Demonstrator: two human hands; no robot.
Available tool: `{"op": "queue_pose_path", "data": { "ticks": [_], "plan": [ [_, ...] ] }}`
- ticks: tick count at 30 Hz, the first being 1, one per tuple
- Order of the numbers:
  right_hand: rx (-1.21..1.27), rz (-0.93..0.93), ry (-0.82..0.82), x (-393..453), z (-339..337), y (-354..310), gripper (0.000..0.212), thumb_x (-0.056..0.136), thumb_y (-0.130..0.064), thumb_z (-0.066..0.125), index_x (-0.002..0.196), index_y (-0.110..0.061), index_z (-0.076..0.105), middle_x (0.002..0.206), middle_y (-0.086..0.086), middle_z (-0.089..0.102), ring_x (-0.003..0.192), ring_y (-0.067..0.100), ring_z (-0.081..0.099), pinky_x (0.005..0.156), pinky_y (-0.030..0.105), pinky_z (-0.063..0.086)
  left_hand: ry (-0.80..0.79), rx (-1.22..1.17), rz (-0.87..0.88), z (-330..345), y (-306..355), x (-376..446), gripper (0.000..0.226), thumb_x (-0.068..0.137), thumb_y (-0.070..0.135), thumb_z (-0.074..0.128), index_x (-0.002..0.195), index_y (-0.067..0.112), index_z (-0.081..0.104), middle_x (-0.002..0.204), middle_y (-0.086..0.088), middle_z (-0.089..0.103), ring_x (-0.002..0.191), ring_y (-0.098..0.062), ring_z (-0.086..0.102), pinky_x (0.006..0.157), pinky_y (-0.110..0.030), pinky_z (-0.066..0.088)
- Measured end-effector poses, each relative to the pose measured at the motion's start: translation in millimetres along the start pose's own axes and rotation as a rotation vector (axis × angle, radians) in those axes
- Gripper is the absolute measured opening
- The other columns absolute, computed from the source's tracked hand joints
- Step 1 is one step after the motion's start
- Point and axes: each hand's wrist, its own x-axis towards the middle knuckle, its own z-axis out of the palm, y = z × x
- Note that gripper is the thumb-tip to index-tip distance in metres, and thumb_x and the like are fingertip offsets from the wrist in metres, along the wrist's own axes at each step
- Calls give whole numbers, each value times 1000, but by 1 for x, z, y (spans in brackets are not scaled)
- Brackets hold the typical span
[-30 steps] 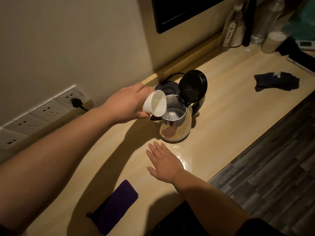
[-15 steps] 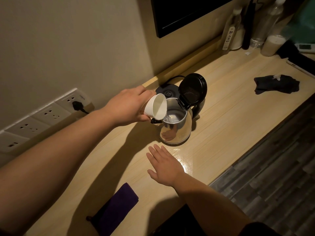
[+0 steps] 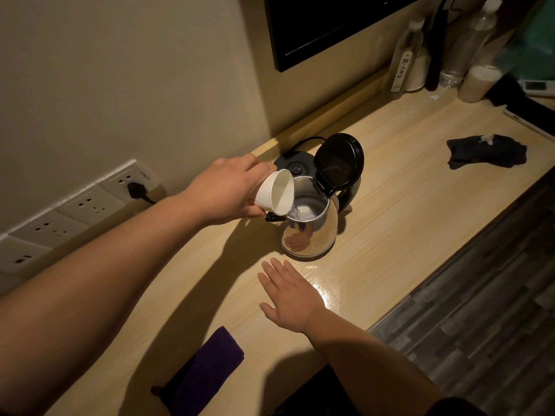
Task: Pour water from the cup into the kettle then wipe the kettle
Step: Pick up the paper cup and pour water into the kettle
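The scene is dim and warm-toned, lit from above and somewhat in front of the person. A small bright glare patch sits on the pale wooden table [image 3: 390,187] just in front of the shiny steel kettle [image 3: 309,232], whose polished wall mirrors the room. Long dark shadows of both forearms fall across the table on the near side of the kettle. The folded purple cloth [image 3: 207,367] nearest the camera sinks into shadow. Beyond the kettle, the clear plastic bottles [image 3: 477,52] look soft and grainy. Wide-angle distortion bends the row of white wall sockets [image 3: 69,217] and the dark plank floor [image 3: 492,310] towards the frame edges.
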Motion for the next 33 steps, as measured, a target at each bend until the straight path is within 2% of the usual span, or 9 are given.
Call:
{"op": "queue_pose_path", "data": {
  "ticks": [18,33],
  "plan": [
    [-24,3,-12,-1,-5,0,70,101,-55,17,157,-14,15,165,12,6,151,31,-4,113,42,-20,-54,30,-9,-7,3,4,88,70,54,77,143,30,34,124,-4,49,113,-25,46,91,-37,30],
    [-3,-1,-9,-2,-6,0,69,101,-54,19,156,-13,16,165,13,7,151,32,-3,116,44,-15,-76,58,7,-9,5,11,89,68,61,74,142,35,33,126,-5,48,114,-25,44,91,-38,31]
  ]
}}
